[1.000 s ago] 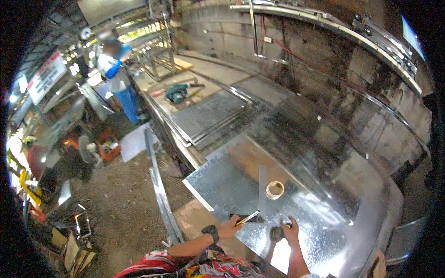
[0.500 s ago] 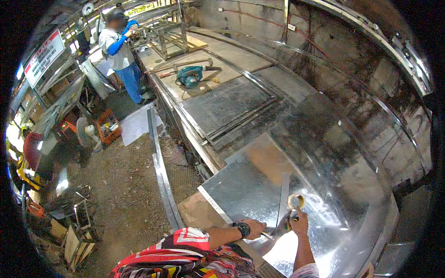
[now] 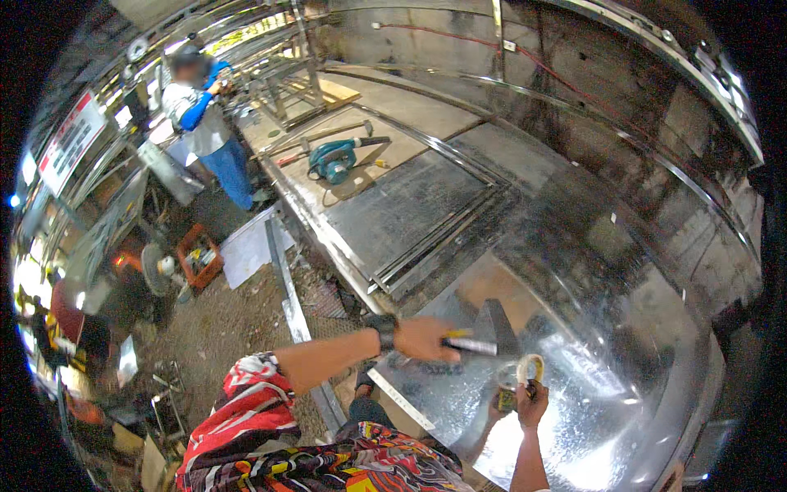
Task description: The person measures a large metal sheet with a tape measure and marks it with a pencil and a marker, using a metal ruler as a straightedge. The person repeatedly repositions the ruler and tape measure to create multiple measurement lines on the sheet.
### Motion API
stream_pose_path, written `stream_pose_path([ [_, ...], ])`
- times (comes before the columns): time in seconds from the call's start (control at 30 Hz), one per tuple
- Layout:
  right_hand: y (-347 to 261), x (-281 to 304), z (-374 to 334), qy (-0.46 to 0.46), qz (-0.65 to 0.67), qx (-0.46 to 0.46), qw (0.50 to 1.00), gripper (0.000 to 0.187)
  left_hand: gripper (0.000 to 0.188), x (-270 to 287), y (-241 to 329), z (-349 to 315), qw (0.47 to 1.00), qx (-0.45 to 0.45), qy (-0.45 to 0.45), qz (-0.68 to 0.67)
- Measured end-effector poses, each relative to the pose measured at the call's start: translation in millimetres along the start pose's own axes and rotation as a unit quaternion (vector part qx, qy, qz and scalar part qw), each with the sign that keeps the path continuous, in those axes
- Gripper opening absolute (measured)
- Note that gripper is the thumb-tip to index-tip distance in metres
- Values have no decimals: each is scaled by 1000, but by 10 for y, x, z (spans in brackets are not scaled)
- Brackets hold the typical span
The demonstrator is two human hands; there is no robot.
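Note:
My left hand is closed round the pale metal handle of what looks like a try square, held over the shiny sheet metal. Its dark blade stands at an angle to the handle. A small yellow piece shows by my fingers, too blurred to name. To the right, my right hand is closed on a tan roll of tape, with a small dark thing against it that I cannot make out. The sheet mirrors my right hand and something yellow and black.
A white-edged strip lies along the sheet's near left edge. Farther up the bench are a metal frame, a teal blower and a hammer. A co-worker stands at the far left. An orange crate sits on the floor.
My left hand has moved up and left with the square, lifting and turning it away from my right hand. The right hand stays near its place with the tape roll.

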State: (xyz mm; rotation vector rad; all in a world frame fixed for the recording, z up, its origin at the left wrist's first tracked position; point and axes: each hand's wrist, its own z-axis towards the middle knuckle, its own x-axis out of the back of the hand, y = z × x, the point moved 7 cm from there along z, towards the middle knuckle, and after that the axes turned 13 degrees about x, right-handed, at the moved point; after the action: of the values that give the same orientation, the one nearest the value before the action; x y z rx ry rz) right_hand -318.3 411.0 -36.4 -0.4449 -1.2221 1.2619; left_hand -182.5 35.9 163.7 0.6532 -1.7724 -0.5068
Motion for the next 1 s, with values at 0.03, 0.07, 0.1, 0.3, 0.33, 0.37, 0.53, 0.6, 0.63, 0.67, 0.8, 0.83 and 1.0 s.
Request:
stream_pose_path([
  [0.03, -28, -168, -16, 20, 84, -30, 996, 32, 62, 393, -114, 60, 996, 46, -50, -62],
  [0.07, -450, -348, 87, 11, 2, 85, 996, 33, 61, 653, -308, 52, 982, 100, -102, -120],
  [0.1, -1019, -598, 221, 1, -79, 195, 978, 33, 57, 881, -498, -44, 945, 119, -93, -290],
  [0.3, -2189, -2108, 1058, -81, -72, 66, 992, 33, 45, 2050, -1528, -132, 798, 94, 30, -595],
  [0.33, -2375, -2461, 1238, -102, -81, 79, 988, 33, 49, 2217, -1872, -111, 817, 82, 64, -568],
  [0.37, -2560, -2796, 1415, -122, -94, 93, 984, 34, 53, 2371, -2223, -71, 833, 70, 95, -541],
  [0.53, -2698, -4356, 2003, -249, -164, 152, 942, 40, 61, 3021, -2558, 91, 911, 111, 60, -392],
  [0.6, -2678, -4875, 2249, -350, -200, 49, 914, 44, 75, 3167, -2779, 226, 948, 126, 91, -277],
  [0.63, -2732, -5115, 2332, -386, -203, 15, 899, 46, 82, 3193, -3033, 324, 964, 108, 131, -206],
  [0.67, -2741, -5264, 2420, -377, -212, 9, 902, 46, 89, 3210, -3204, 406, 969, 109, 134, -178],
  [0.8, -2457, -5575, 2527, -304, -237, -60, 921, 46, 106, 3023, -3880, 805, 978, 159, 100, -92],
  [0.83, -2392, -5605, 2522, -282, -241, -84, 925, 47, 102, 2896, -3987, 897, 986, 161, 38, -3],
  [1.0, -2450, -5703, 2407, -329, -207, -163, 907, 58, 85, 2112, -4647, 905, 953, 116, -94, 262],
])
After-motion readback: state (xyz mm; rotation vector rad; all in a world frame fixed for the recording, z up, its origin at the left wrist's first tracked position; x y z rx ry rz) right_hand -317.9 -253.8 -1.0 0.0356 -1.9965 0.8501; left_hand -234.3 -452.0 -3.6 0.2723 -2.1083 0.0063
